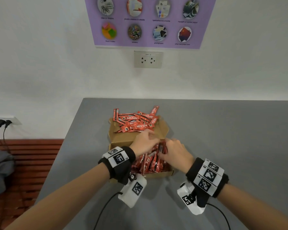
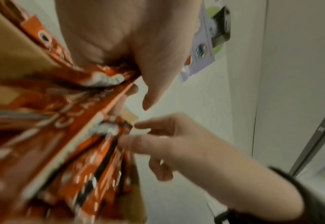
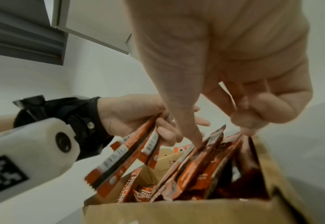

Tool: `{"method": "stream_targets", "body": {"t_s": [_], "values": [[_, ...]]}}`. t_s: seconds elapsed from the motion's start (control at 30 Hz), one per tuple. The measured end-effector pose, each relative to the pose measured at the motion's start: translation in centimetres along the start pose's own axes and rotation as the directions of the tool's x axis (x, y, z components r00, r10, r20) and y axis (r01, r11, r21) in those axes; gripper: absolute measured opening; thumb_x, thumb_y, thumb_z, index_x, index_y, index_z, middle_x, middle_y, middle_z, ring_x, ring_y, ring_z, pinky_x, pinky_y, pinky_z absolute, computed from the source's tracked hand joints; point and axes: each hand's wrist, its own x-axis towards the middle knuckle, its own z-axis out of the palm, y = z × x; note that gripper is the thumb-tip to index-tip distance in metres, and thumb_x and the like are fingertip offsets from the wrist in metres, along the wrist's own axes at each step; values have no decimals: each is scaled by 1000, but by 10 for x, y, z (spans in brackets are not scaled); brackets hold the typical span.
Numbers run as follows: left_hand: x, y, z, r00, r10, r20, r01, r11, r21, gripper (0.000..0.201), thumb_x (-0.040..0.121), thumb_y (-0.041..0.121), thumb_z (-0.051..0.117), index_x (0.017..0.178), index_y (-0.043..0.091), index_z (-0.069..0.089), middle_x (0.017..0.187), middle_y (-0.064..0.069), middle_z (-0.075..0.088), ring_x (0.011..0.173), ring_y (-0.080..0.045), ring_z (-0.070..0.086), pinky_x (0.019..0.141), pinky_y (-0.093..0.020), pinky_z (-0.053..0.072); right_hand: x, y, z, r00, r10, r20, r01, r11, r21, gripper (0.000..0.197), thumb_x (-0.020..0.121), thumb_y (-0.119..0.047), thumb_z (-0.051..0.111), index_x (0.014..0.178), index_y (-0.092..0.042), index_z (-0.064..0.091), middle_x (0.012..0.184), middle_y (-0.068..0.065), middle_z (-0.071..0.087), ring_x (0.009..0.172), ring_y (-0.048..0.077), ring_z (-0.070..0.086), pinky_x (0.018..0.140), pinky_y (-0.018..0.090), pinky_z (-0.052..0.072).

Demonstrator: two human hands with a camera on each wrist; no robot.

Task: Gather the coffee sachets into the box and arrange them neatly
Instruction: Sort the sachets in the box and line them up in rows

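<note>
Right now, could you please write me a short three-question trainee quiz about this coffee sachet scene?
1. True or false: the left hand grips a bundle of sachets.
2. The loose pile of sachets lies on: A) the open lid of the box; B) the bare table.
3. What does the right hand touch?

Key: 1 true; 2 A; 3 the sachets standing in the box.
</note>
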Motion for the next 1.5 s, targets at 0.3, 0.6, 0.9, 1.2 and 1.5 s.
{"method": "stream_targets", "body": {"t_s": [0.3,0.6,0.9,1.2,1.5], "values": [[-7,-20,-52,997,45,59,-70,830,553,19,88,4,56,103,9,66,103,-4,66,81,-9,57,70,-15,46,-1,-13,5,928,-369,49,372,917,-143,43,89,-33,59,129,-20,52,112,1,43,106,17,43,88,27,41],[-19,-35,-36,991,-17,133,-78,731,678,25,74,18,74,96,10,65,93,-4,68,80,-16,62,74,-25,53,11,-22,8,893,-424,152,450,824,-345,35,90,-27,57,123,-14,57,118,4,51,112,21,41,91,34,34],[-18,-33,-37,995,29,94,-79,801,594,13,74,23,75,80,16,66,75,5,63,75,-13,63,68,-23,51,19,-23,-7,862,-493,117,505,819,-274,16,87,-12,57,101,-13,66,107,2,60,104,19,48,84,29,38],[-15,-30,-36,993,38,108,-78,912,403,12,80,16,70,91,13,68,76,1,67,62,-4,60,67,-19,52,8,5,-41,952,-304,-38,298,947,-116,8,89,-16,61,92,-14,67,92,-2,67,81,7,60,75,19,49],[-11,-30,-29,994,52,93,-93,847,523,4,83,13,66,83,10,69,70,10,60,76,-12,64,75,-28,55,-6,5,-24,993,-117,-11,117,975,188,20,88,2,54,104,-9,48,82,7,64,71,18,66,60,29,56]]}}
